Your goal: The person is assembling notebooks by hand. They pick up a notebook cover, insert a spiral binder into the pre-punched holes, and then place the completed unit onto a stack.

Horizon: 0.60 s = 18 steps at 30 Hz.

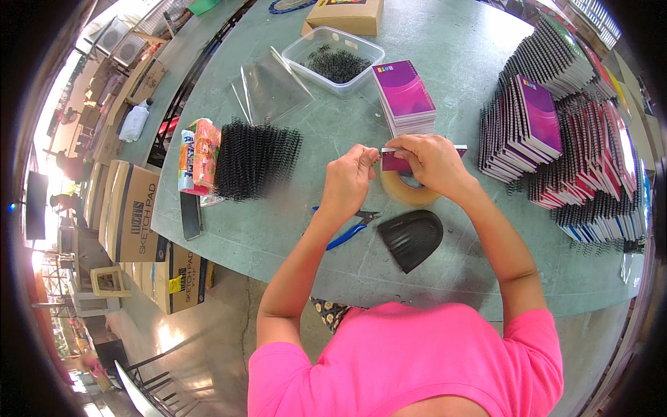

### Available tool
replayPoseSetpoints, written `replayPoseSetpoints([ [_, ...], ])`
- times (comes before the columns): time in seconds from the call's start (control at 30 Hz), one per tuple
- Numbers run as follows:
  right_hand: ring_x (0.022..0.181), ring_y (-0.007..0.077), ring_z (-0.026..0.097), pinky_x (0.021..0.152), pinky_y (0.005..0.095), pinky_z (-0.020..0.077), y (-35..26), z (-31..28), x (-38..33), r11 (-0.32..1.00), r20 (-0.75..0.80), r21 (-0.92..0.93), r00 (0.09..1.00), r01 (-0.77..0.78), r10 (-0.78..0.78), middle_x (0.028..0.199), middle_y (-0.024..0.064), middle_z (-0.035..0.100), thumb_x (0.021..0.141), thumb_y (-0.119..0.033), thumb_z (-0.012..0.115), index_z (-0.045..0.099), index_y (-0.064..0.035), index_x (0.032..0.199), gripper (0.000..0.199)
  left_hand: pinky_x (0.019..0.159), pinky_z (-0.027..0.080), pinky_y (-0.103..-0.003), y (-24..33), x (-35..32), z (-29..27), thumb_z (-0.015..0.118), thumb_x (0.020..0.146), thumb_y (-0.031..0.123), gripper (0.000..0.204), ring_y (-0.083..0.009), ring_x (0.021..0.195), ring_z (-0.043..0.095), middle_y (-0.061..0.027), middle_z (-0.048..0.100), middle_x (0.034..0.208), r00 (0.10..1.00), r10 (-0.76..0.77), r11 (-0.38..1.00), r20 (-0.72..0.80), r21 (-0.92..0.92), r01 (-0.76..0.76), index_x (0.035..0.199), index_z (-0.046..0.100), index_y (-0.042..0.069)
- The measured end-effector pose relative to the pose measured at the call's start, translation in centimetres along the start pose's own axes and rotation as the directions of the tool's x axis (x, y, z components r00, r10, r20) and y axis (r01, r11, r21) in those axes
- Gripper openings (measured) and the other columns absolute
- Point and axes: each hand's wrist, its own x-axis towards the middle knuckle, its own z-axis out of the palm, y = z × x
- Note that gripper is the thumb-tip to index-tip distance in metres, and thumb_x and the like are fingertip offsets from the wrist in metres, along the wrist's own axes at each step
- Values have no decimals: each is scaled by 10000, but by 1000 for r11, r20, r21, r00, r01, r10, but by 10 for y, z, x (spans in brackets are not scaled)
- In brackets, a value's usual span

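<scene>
My right hand (432, 161) grips a small purple-covered notebook (394, 164), thumb and fingers curled over its upper edge. Under the notebook lies a wide roll of tape (411, 195). At the notebook's left end my left hand (351, 175) is closed in a pinch; whatever sits between its fingertips is too small to make out. Below the hands are blue-handled pliers (347, 235) and a black, ridged plastic piece (411, 240). Just beyond them stands a stack of purple notebooks (406, 90).
Black spiral coils (257, 160) lie at left beside colourful packets (204, 151). Clear plastic sheets (272, 94) and a tub (358, 85) of small black coil pieces lie farther back, near a cardboard box (351, 17). Spiral-bound notebooks (521, 132) are piled at right; cartons (135, 212) stand beyond the table's left edge.
</scene>
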Motion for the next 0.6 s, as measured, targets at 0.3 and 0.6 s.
replayPoseSetpoints([
  [0.3, 763, 305, 626, 652, 426, 465, -6, 0, -2, 999, -59, -11, 998, -31, 31, 809, 101, 651, 835, -143, 558, 597, -98, 995, 170, 609, 464, -364, -2, 13, -13, 600, 868, 325, 315, -297, 663, 591, -165, 614, 770, 959, 283, 919, 29, 278, -280, 940, 600, 19],
  [0.6, 783, 303, 623, 673, 410, 466, -3, 10, 3, 999, -201, -17, 978, 46, -48, 869, 87, 652, 844, -203, 598, 547, -101, 1010, 202, 687, 443, -401, 2, 9, -36, 538, 898, 203, 194, -328, 768, 573, -146, 611, 783, 938, 333, 815, 99, 470, -339, 942, 603, 26],
])
